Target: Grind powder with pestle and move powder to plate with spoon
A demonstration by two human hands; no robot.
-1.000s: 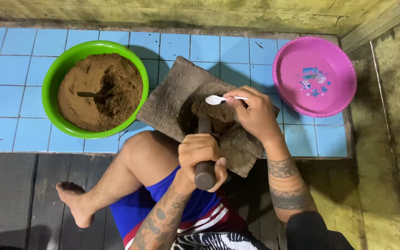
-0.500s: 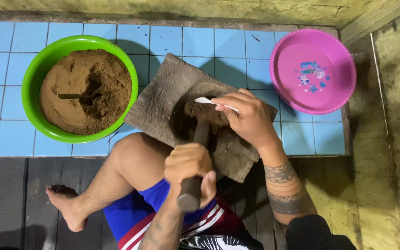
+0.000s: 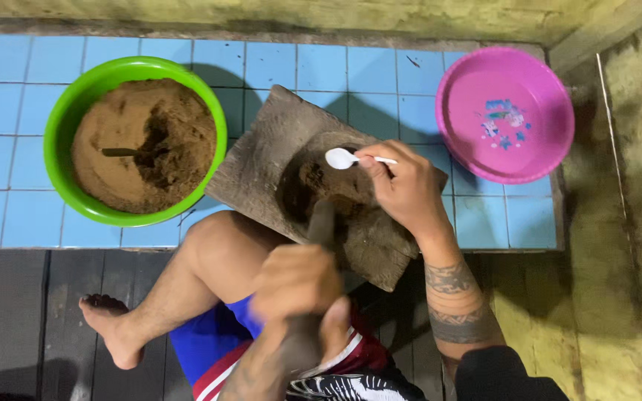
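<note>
A grey stone mortar slab (image 3: 261, 160) lies on the blue tiles, with brown paste (image 3: 319, 184) in its hollow. My left hand (image 3: 297, 282) is shut on a dark pestle (image 3: 322, 223) whose tip rests in the hollow; the hand is blurred. My right hand (image 3: 406, 186) holds a small white spoon (image 3: 339, 157) over the hollow, bowl pointing left. A green bowl (image 3: 65, 119) at the left holds a brown ground mass (image 3: 124, 145) with a utensil handle stuck in it.
A pink plastic basin (image 3: 544, 96) with a printed picture sits at the right on the blue tiled ledge (image 3: 9, 215). My bare knee and foot (image 3: 109, 327) extend left over dark floorboards. A yellowish wall runs along the top and right.
The view has shifted, so everything sits further right in the frame. My left hand has drawn the pestle back toward me. The spoon hand stays over the hollow.
</note>
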